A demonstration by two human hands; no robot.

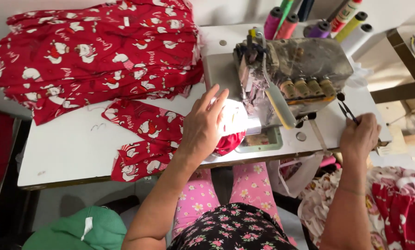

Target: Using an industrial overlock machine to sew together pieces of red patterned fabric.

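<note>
**A:** In the head view, your left hand point(202, 127) lay flat with the fingers spread, pressing the red printed fabric piece point(145, 141) down on the white table point(64, 153) just at the feed side of the overlock sewing machine point(288, 78). I judged you held it that way to keep the cloth smooth and lined up where it met the machine.

**B:** And the right?

**A:** Your right hand point(360, 139) was closed around small thread snips point(347, 111), blades pointing up beside the machine, ready for a thread rather than touching the cloth. The fabric lay under your left palm and ran out to its left, well apart from your right hand. The stack of matching red pieces point(96, 55) sat at the table's far left, within your reach.
</note>
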